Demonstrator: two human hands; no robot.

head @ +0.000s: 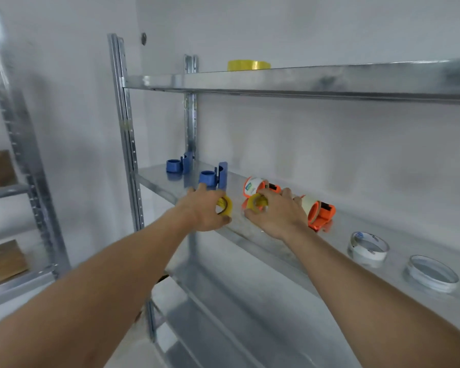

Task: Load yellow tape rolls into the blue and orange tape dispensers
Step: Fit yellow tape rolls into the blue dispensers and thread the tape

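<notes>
left hand (206,211): grips a yellow roll (225,205), blue dispenser (213,178) just behind it
right hand (276,212): pinches second yellow roll (257,202), orange dispenser (260,187) just beyond

Yellow rolls (225,205) — blue (213,179), orange dispensers (320,212).

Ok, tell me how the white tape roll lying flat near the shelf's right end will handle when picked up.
The white tape roll probably feels light, being a thin, hollow ring. Lying flat on the shelf, it likely won't roll unless tipped on edge. Its wall looks smooth, so pinching through the hole seems safest.
</notes>
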